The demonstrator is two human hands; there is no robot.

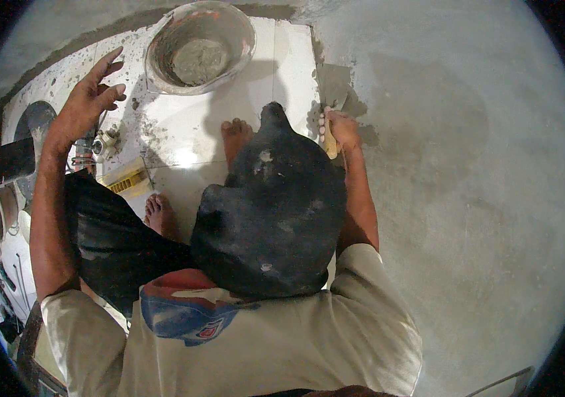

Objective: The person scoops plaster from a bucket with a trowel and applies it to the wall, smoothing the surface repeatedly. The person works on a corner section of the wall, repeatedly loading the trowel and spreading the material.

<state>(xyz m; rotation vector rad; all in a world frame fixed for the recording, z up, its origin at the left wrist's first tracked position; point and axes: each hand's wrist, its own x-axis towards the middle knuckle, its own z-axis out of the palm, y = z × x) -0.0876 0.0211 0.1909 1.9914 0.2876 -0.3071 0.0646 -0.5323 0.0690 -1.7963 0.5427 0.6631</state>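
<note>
My right hand (343, 130) is wrapped around the pale yellow handle (330, 144) of a trowel. Its grey blade (342, 101) points away from me at a patch of wet mortar (337, 83) where the white tiles meet the grey wall; the blade's exact shape is hard to make out. My left hand (97, 92) is raised at the left with its fingers apart, holding nothing. Between and beyond the hands stands a mortar-smeared bucket (156, 56), with wet grey mortar (199, 61) in its bottom.
White floor tiles (193, 129) carry grey splashes. My bare feet (235, 135) and black-clad knees fill the middle. A yellow plastic item (128, 182) and a whitish fitting (105, 144) lie by my left forearm. On the right, the grey plastered wall (454, 218) has a damp, darker area.
</note>
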